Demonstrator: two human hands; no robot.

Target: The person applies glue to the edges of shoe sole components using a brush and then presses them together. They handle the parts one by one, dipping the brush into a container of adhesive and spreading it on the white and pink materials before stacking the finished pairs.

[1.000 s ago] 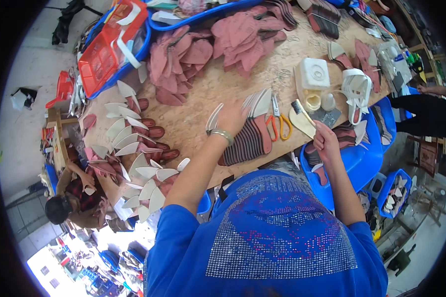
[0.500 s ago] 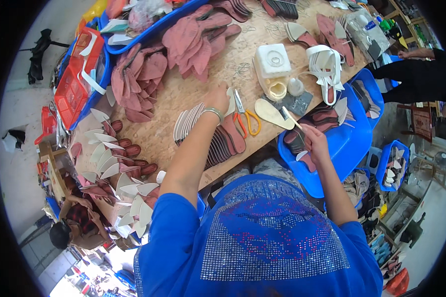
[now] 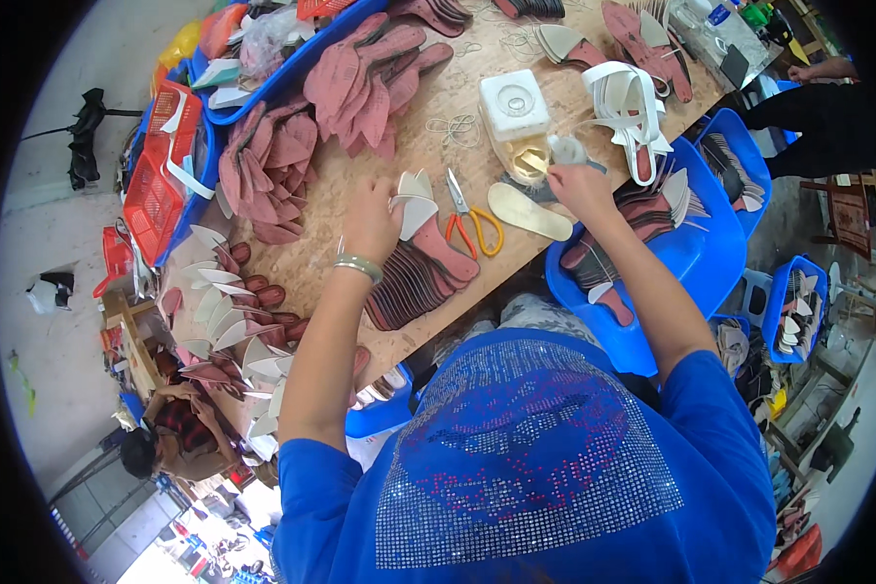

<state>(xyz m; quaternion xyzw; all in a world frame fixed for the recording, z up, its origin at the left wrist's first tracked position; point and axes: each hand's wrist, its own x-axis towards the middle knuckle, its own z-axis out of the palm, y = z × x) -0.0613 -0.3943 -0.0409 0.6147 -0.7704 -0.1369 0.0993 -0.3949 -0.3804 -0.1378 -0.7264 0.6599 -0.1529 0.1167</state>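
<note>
On the desk (image 3: 428, 146), my left hand (image 3: 372, 219) pins the insole stack (image 3: 420, 263); right grip (image 3: 576, 180) pinches a small brush (image 3: 566, 149) — load sparingly.

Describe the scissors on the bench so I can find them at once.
Start at the wooden workbench and go to its near edge, between the two hands. The scissors lie flat there, just right of the fanned row of dark insoles and left of a single pale sole. Only they have orange loop handles.
</note>
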